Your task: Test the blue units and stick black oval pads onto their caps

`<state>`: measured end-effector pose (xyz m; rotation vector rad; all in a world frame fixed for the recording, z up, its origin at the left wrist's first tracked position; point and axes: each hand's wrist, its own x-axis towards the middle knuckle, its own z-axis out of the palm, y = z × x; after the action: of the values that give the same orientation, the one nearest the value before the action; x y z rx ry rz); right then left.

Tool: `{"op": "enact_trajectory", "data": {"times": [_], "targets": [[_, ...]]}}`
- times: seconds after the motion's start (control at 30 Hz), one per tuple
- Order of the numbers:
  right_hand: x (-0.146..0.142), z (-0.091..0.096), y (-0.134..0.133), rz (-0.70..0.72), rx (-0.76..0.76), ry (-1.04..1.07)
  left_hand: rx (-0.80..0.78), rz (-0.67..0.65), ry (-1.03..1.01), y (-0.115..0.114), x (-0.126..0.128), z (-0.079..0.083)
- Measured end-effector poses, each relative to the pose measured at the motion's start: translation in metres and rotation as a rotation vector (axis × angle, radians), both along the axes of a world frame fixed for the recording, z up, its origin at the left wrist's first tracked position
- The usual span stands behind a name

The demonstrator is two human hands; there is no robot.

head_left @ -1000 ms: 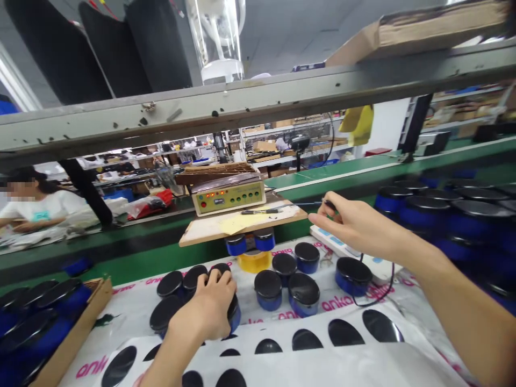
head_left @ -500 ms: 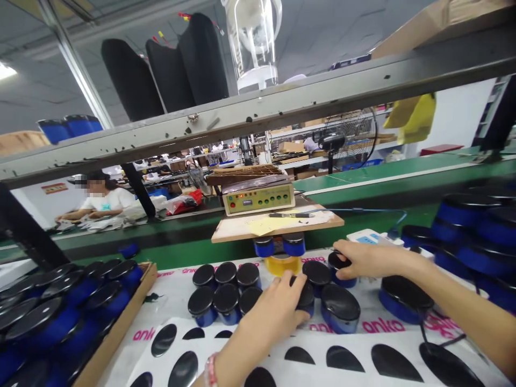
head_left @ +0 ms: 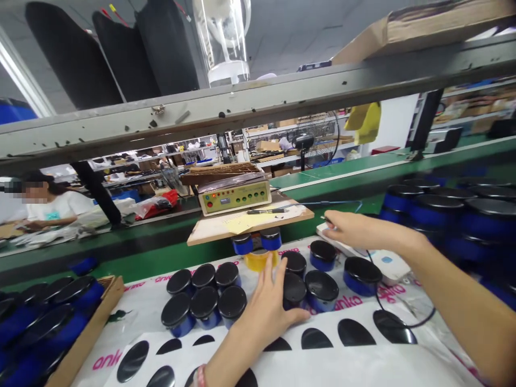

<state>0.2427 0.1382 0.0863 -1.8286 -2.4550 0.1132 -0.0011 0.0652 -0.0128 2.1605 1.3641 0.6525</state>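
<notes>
My left hand is open, its fingers stretched forward and thumb out to the side. It is beside a blue round tub with a glossy black top, over the near edge of the group. My right hand is closed higher up at the right, above a white box. A small dark tip pokes out past its fingers, but what it grips is mostly hidden. A black cord hangs below that hand. Near it stands another blue tub. Several more tubs are in rows left of my left hand.
A white sheet with black oval stickers lies in front. A carton of blue tubs is at left; more tubs are stacked at right. A control box sits on a board. A metal shelf crosses above. A person works far left.
My right hand has lifted away from the tubs toward the white box. The left hand's fingers have straightened and spread beside the tub. The camera view has shifted to the right.
</notes>
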Motion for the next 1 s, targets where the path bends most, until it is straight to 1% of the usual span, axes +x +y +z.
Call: {"op": "enact_trajectory", "data": {"times": [0.07, 0.13, 0.17, 0.23, 0.3, 0.37, 0.47, 0.53, 0.6, 0.7, 0.77, 0.8, 0.9, 1.0], "targets": [[0.014, 0.008, -0.011, -0.045, 0.004, -0.022, -0.01, -0.027, -0.004, 0.002, -0.002, -0.006], [0.027, 0.007, -0.019, -0.074, -0.019, -0.064, -0.041, -0.077, -0.03, 0.004, -0.001, -0.01], [0.031, 0.002, -0.023, -0.08, -0.034, -0.082, -0.052, -0.094, -0.047, 0.004, 0.0, -0.011], [0.034, -0.013, -0.027, -0.068, -0.059, -0.094, -0.059, -0.096, -0.074, 0.004, 0.005, -0.011], [0.032, -0.032, -0.03, -0.063, -0.057, -0.079, -0.065, -0.084, -0.086, 0.004, 0.01, -0.012], [0.026, -0.047, -0.032, -0.071, -0.023, -0.053, -0.072, -0.09, -0.095, 0.004, 0.015, -0.013], [0.016, -0.057, -0.035, -0.094, 0.044, -0.01, -0.055, -0.103, -0.104, 0.006, 0.019, -0.016], [0.015, -0.055, -0.039, -0.117, 0.077, 0.004, -0.03, -0.091, -0.092, 0.007, 0.02, -0.018], [0.023, -0.046, -0.042, -0.193, 0.142, -0.001, 0.002, -0.068, -0.077, 0.007, 0.02, -0.018], [0.051, -0.024, -0.042, -0.415, 0.342, -0.054, 0.114, -0.015, -0.11, 0.006, 0.016, -0.014], [0.076, -0.01, -0.036, -0.563, 0.484, -0.117, 0.212, 0.013, -0.162, 0.004, 0.012, -0.007], [0.088, -0.006, -0.033, -0.612, 0.53, -0.148, 0.249, 0.018, -0.187, 0.003, 0.01, -0.003], [0.114, -0.003, -0.021, -0.667, 0.579, -0.215, 0.29, 0.029, -0.24, 0.0, 0.006, 0.01], [0.122, -0.007, -0.017, -0.7, 0.612, -0.238, 0.294, 0.06, -0.281, -0.003, 0.004, 0.023]]}}
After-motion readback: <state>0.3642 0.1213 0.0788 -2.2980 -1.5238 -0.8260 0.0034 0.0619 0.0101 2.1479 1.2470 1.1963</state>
